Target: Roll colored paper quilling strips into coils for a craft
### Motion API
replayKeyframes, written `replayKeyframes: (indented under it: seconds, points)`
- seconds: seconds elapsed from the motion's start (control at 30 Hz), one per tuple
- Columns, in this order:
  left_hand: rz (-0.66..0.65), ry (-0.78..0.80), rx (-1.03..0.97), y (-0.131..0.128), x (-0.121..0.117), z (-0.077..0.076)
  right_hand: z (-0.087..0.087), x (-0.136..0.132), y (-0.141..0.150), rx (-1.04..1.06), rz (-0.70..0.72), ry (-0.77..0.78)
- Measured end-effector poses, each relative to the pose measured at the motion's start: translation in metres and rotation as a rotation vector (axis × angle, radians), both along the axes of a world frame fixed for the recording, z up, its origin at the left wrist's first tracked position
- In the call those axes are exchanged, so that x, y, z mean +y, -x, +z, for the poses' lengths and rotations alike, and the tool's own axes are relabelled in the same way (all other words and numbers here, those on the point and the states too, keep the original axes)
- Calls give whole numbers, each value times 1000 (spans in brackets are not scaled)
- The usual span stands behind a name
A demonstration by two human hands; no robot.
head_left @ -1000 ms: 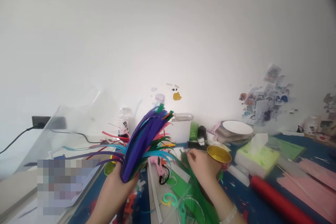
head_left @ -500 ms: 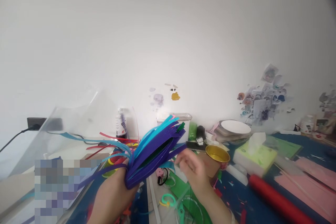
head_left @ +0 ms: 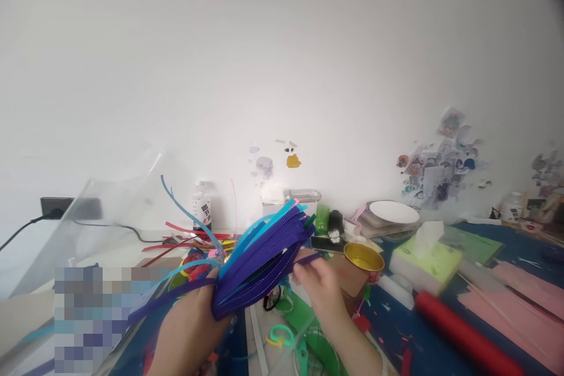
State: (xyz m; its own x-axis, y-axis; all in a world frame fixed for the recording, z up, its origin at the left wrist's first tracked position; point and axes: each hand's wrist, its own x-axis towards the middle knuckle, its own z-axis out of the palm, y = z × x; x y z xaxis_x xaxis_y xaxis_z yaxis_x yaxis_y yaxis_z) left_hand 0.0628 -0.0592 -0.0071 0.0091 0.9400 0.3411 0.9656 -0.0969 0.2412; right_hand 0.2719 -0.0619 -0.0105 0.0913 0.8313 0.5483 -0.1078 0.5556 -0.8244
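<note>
one head-worn view (fairly near) looks forward over the table [head_left: 522,242] at the wall [head_left: 282,59].

The bundle of strips [head_left: 259,251] is mostly deep purple, edged in bright turquoise, with touches of pink and dark green at its tips — and a pale dashed line runs along one purple fold. The loose strips [head_left: 185,227] are red. Dark blue covers the table [head_left: 394,332], speckled with red bits. The roll [head_left: 462,331] is glossy red, the bowl [head_left: 363,257] gold inside and reddish outside. The tissue box [head_left: 418,267] is yellow-green, the plate [head_left: 393,212] white, the paper sheets [head_left: 493,318] pink — and the bottle [head_left: 203,208] carries black lettering on white.
</note>
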Motion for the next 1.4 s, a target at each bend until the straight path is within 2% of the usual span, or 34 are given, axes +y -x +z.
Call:
replayKeyframes:
  seconds: [0.23, 0.4, 0.6, 0.83, 1.0, 1.1, 1.27, 1.4]
  points:
    - [21, 0, 0, 0, 1, -2, 9, -8, -1, 215, 172, 30]
    - [18, -12, 8, 0, 2, -2, 13, -10, 0, 232, 280, 79]
    - [9, 8, 34, 1, 3, -1, 6, -7, 0, 239, 289, 128]
    - [3, -28, 52, 1, 2, -2, 11, -11, -1, 241, 320, 93]
    - [21, -31, 53, 0, 1, 0, 8, -6, -4, 351, 315, 102]
    - [20, -30, 53, 0, 1, 1, 6, -6, -6, 340, 351, 85]
    - [28, -24, 68, 1, 1, 1, 13, -16, -1, 297, 437, 150]
    - [30, -19, 65, 1, 2, 0, 21, -23, 0, 289, 477, 116]
